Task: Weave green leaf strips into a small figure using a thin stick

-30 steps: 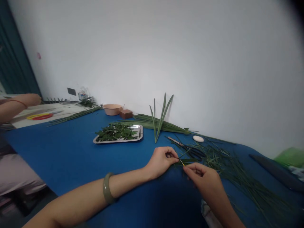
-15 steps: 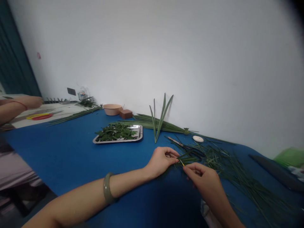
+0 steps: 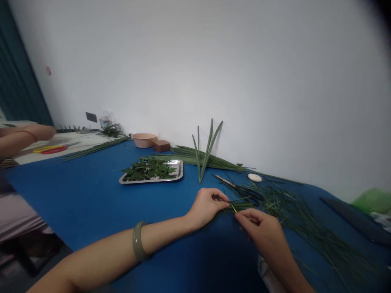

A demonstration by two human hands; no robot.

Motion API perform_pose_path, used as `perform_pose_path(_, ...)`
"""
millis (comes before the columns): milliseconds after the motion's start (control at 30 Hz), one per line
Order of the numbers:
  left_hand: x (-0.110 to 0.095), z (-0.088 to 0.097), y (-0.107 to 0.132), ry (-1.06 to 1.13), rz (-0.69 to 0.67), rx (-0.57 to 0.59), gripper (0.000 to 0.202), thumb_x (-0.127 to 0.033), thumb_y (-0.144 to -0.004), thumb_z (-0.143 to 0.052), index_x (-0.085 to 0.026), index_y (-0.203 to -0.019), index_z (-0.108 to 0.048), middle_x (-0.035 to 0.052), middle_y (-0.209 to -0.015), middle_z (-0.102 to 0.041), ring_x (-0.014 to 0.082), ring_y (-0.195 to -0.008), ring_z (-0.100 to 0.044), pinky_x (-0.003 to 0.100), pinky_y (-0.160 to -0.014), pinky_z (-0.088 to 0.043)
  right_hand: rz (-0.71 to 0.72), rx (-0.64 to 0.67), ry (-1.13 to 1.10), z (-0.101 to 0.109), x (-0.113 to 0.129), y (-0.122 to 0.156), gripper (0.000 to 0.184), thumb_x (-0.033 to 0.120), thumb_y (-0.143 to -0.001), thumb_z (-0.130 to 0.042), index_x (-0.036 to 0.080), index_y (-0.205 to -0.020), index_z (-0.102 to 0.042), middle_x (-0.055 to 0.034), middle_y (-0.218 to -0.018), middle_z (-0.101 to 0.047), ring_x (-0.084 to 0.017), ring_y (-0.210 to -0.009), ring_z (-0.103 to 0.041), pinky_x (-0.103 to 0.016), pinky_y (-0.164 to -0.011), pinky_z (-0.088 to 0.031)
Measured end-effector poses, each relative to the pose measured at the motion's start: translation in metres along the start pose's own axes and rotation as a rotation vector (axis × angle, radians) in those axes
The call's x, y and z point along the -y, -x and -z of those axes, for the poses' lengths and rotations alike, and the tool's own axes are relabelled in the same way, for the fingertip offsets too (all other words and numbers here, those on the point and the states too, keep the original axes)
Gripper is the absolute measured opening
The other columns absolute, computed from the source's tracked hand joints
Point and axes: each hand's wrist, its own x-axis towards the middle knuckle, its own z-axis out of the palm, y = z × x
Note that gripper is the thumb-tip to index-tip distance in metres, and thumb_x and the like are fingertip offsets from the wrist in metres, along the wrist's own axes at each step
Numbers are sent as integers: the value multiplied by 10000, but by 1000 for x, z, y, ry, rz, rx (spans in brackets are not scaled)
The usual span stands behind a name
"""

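My left hand point(image 3: 208, 206), with a pale green bangle on its wrist, pinches a narrow green leaf strip point(image 3: 240, 200) low over the blue table. In my right hand point(image 3: 259, 227) is a thin yellow stick-like tool point(image 3: 233, 208), gripped between thumb and fingers. Its fine tip points up-left and meets the strip beside my left fingertips. Loose leaf strips point(image 3: 244, 206) lie under and just right of the fingers. Behind them rest dark-handled scissors point(image 3: 232, 184), blades pointing up-left, partly covered by cuttings.
A metal tray point(image 3: 179, 171) holds cut leaves. Long palm leaves point(image 3: 220, 162) lie along the wall near a pink bowl point(image 3: 144, 140), a brown box point(image 3: 161, 145) and a white oval object point(image 3: 254, 178). Cuttings point(image 3: 317, 228) spread rightward. Another person's arm point(image 3: 21, 137) is at far left.
The green strip at my left fingertips has tilted slightly flatter. Both hands stay almost in place, and the tool's tip remains at the strip.
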Motion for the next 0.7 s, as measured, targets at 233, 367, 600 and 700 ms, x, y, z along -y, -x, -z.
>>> perform_pose_path(233, 1, 0, 1, 35, 0, -16, 79, -204, -574, -618, -136, -605, -590, -9, -561, -565, 93, -534, -491, 188, -513, -366, -3, 0, 59, 2, 8, 4, 217, 362, -663, -496, 180, -623, -609, 24, -460, -558, -102, -389, -465, -194, -388, -351)
perform_pose_path(367, 1, -1, 1, 40, -3, -15, 75, -202, -575, -615, -137, -604, -591, -8, -571, -569, 95, -544, -491, 189, -515, -363, 21, -25, 112, 2, 9, 5, 206, 349, -662, -497, 187, -611, -613, 23, -469, -573, -102, -407, -475, -192, -405, -353)
perform_pose_path(600, 3, -2, 1, 44, -14, -29, 64, -197, -572, -614, -141, -591, -590, -25, -542, -546, 85, -526, -472, 186, -509, -349, -26, 10, 4, -1, 4, 1, 205, 355, -652, -513, 175, -629, -609, 22, -464, -565, -103, -372, -466, -197, -376, -355)
perform_pose_path(700, 4, -2, 0, 56, -9, -33, 70, -202, -568, -618, -141, -590, -591, -21, -552, -552, 88, -533, -475, 189, -515, -350, 14, -20, 86, -1, 6, 1, 191, 349, -661, -511, 190, -620, -608, 15, -491, -591, -121, -432, -513, -202, -421, -366)
